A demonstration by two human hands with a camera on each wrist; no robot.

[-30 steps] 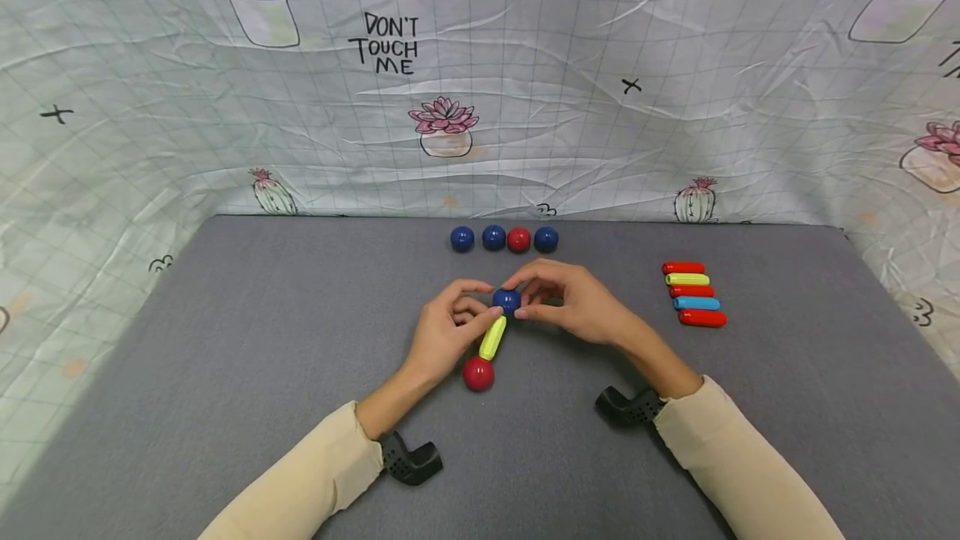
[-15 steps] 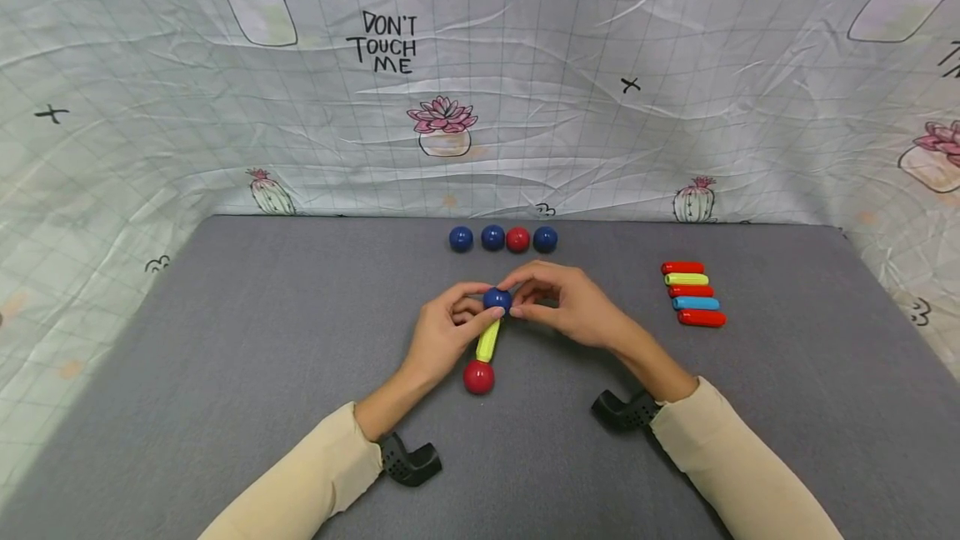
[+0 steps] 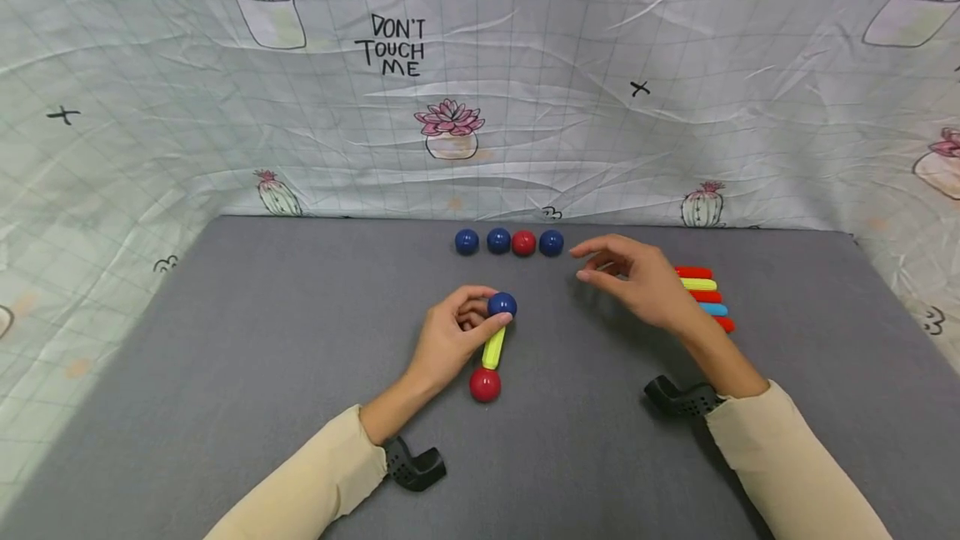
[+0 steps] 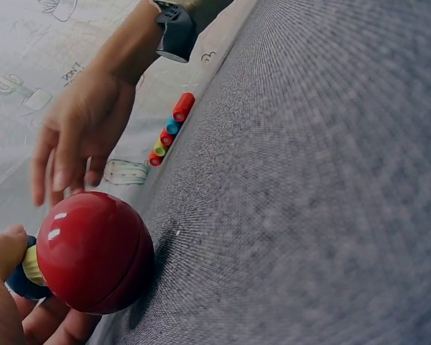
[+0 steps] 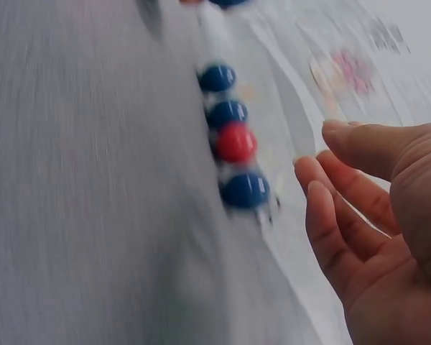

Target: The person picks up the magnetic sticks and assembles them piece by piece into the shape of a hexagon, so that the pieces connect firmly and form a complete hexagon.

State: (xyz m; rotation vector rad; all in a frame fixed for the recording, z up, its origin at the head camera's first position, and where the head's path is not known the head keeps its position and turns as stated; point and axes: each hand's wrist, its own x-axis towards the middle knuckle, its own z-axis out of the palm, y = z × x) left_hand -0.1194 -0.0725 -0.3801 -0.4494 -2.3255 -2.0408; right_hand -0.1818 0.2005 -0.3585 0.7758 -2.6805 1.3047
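My left hand (image 3: pixel 453 336) pinches a blue ball (image 3: pixel 502 304) between thumb and fingers. A ribbed yellow-green rod (image 3: pixel 492 348) joins that ball to a red ball (image 3: pixel 485 385) at its near end. In the left wrist view the red ball (image 4: pixel 93 251) looms large, close over the grey surface, with the rod and blue ball partly hidden behind it. My right hand (image 3: pixel 637 282) holds nothing; its fingers are relaxed and slightly bent, with the fingertips near the rightmost ball of the back row. The right wrist view shows that hand (image 5: pixel 381 215) with an empty gap between thumb and fingers.
Along the back of the grey table (image 3: pixel 337 273) sit blue balls (image 3: pixel 467 242) and one red ball (image 3: pixel 523 243) in a row. Several coloured rods (image 3: pixel 697 284) lie stacked side by side at the right, partly behind the right hand. A printed cloth (image 3: pixel 525 65) hangs behind.
My right hand has let go of the blue ball and moved right and slightly back. My left hand keeps its hold on the joined piece, which has barely shifted.
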